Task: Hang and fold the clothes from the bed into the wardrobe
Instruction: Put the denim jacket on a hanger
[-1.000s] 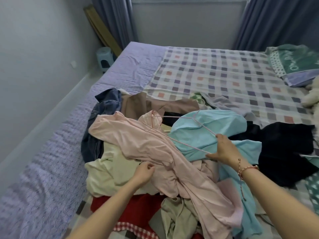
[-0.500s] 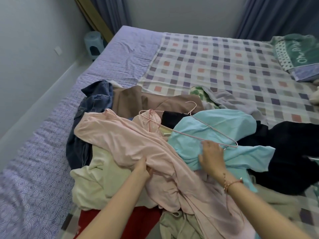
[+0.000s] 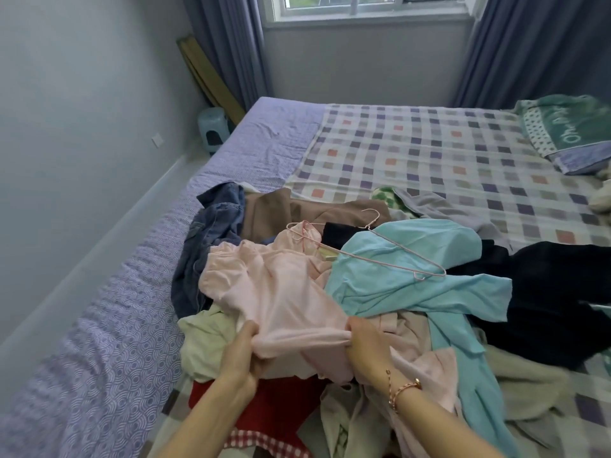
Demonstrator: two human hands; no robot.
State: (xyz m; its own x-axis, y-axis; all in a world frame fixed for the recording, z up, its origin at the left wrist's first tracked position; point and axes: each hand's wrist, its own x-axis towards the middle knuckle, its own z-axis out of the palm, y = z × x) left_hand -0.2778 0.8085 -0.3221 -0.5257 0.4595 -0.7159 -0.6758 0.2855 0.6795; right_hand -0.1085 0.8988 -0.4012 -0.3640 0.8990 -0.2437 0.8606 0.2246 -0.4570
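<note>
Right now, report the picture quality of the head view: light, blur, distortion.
Head view: soft daylight from the window, with no hard shadows or glare on the clothes. The left hand, the right hand and the pink top they grip are sharp. The green pillow at the right edge is smeared. The wide lens makes the curtains lean.

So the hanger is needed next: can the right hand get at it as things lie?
Probably yes: the pink hanger lies uncovered atop the turquoise top, beyond the right hand, though that hand now grips the pink garment.
</note>
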